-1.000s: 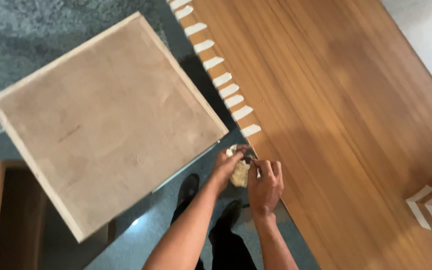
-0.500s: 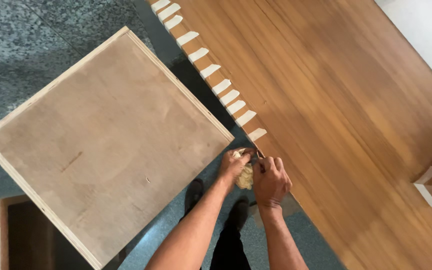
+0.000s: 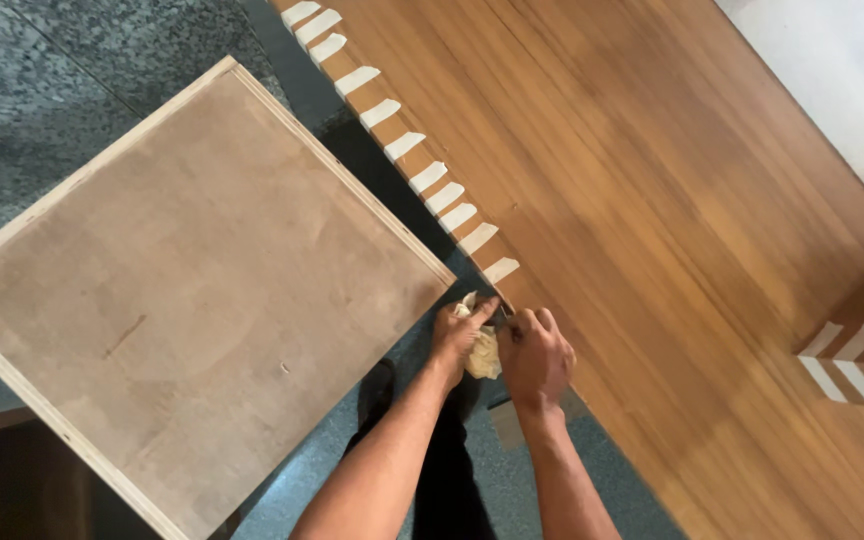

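Both hands are working the near edge of the wood panel (image 3: 652,250). Left hand (image 3: 460,335) is closed on a pale wad (image 3: 482,352); right hand (image 3: 535,358) is pinching something small, can't tell what. Hands sitting closer together than a second ago, just below the last tape strip (image 3: 500,269).

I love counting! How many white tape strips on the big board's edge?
11 tape strips, in a row along the board's left edge, from the top down to the left hand holding a pale wad; more may be hidden.
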